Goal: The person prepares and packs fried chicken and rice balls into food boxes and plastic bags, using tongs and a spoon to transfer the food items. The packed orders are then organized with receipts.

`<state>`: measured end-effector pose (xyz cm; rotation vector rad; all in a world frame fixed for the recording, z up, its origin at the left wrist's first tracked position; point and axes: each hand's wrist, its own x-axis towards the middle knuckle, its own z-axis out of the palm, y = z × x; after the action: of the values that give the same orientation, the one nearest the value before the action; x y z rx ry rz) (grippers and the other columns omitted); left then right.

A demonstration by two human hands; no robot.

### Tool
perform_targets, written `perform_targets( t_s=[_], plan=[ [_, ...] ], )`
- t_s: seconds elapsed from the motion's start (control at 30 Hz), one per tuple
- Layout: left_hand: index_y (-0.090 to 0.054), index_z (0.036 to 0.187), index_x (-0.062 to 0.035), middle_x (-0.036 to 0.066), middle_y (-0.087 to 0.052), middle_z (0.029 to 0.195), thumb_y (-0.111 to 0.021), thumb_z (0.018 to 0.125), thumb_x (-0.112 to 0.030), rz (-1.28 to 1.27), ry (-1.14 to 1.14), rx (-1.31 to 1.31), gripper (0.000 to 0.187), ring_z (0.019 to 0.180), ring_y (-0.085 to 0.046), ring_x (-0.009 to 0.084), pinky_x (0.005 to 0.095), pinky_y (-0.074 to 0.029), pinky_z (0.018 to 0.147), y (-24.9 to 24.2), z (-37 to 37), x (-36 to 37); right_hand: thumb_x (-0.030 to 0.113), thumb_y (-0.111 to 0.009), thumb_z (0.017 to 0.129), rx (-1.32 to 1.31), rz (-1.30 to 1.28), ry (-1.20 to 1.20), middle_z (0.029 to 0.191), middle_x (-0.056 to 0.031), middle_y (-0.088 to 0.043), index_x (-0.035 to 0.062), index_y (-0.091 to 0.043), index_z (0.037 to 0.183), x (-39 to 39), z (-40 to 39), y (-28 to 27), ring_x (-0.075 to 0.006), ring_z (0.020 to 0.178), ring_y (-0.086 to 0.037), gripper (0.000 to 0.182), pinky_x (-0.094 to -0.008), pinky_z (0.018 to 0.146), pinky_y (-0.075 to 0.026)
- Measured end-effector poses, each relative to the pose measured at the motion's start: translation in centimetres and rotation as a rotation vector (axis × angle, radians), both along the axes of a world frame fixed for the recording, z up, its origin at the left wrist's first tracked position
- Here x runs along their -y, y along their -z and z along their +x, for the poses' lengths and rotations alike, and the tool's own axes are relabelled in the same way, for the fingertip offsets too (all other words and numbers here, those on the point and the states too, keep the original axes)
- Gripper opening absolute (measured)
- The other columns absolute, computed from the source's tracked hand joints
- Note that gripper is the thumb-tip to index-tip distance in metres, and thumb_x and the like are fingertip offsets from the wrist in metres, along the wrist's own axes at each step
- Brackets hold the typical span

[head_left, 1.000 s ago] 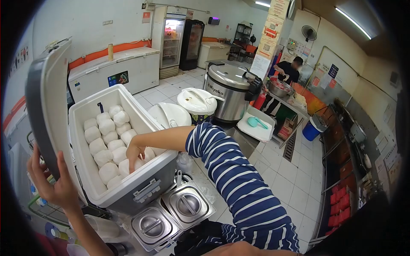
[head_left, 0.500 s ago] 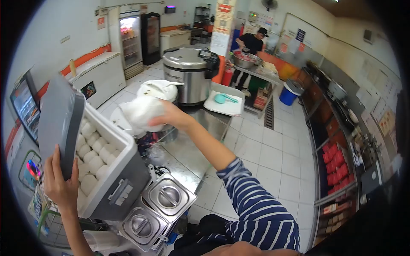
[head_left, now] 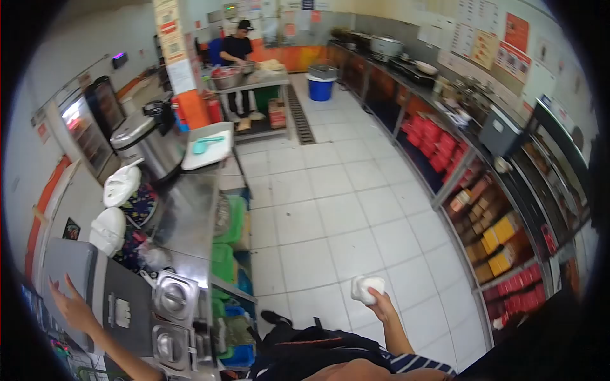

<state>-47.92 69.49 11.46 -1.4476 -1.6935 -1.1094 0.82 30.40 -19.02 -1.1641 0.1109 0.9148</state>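
Observation:
My right hand [head_left: 381, 305] is closed around a white wrapped bundle [head_left: 364, 289], held over the tiled floor to the right of my body. At the lower left, my left hand [head_left: 75, 308] is open, its fingers spread against the grey lid [head_left: 73, 263] of a cooler box [head_left: 127, 282]. The lid now lies over the box, and its contents are hidden. Beside the box, two steel pans with lids, a rear pan [head_left: 175, 297] and a front pan [head_left: 170, 346], sit on the steel counter [head_left: 190, 203].
A large rice cooker [head_left: 149, 143] and a white tray [head_left: 206, 146] with a turquoise scoop [head_left: 202, 145] stand farther along the counter. A co-worker [head_left: 237, 51] stands at a table with a steel bowl [head_left: 227, 77]. Shelves with red packages [head_left: 438, 143] line the right side.
The cooler lid has come down over the wrapped bundles. My right hand has swung from above the counter to the right with one bundle, and my view has turned right.

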Motion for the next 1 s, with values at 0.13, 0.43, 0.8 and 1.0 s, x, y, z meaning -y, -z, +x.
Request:
perform_targets(
  t_s=[0.13, 0.43, 0.8, 1.0],
  plan=[
    [-0.053, 0.105, -0.0053, 0.009, -0.058, 0.098, -0.053, 0.080, -0.015, 0.000, 0.776, 0.134, 0.027, 0.084, -0.056, 0.0230, 0.0317, -0.044, 0.072, 5.9, 20.3, 6.1, 0.027, -0.065, 0.073, 0.000, 0.045, 0.370, 0.108, -0.0070, -0.050, 0.0090, -0.040, 0.118, 15.4, -2.0, 0.9, -0.0223, 0.096, -0.049, 0.054, -0.0398, 0.075, -0.042],
    [-0.034, 0.122, -0.0065, 0.013, -0.048, 0.109, -0.049, 0.085, -0.035, -2.453, 1.733, 0.136, 0.049, 0.097, -0.050, 0.0197, 0.0310, -0.048, 0.069, 28.1, 48.9, 52.5, 0.011, -0.067, 0.071, 0.070, 0.336, 0.692, 0.117, -0.0100, -0.047, 0.0021, -0.035, 0.123, 29.8, -4.1, 0.7, -0.0235, 0.107, -0.047, 0.062, -0.0371, 0.091, -0.039],
    [-0.041, 0.113, -0.0156, 0.002, -0.055, 0.095, -0.051, 0.077, -0.053, -2.541, 1.479, 0.073, 0.053, 0.080, -0.054, 0.0167, 0.0343, -0.038, 0.053, 35.0, 63.9, 84.7, 0.014, -0.067, 0.073, -0.056, 0.022, 1.240, 0.106, -0.0103, -0.054, 0.0004, -0.045, 0.114, 62.2, -2.1, 3.0, -0.0227, 0.095, -0.055, 0.048, -0.0414, 0.075, -0.051],
    [-0.045, 0.105, -0.0115, 0.002, -0.056, 0.084, -0.049, 0.078, -0.053, -2.661, 1.823, -0.178, 0.050, 0.068, -0.053, 0.0128, 0.0252, -0.035, 0.049, 29.0, 71.2, 112.2, 0.013, -0.068, 0.068, -0.233, -0.584, 2.048, 0.091, -0.0159, -0.057, -0.0027, -0.045, 0.104, 79.4, -18.3, 4.0, -0.0272, 0.073, -0.061, 0.045, -0.0380, 0.056, -0.055]
  ],
)
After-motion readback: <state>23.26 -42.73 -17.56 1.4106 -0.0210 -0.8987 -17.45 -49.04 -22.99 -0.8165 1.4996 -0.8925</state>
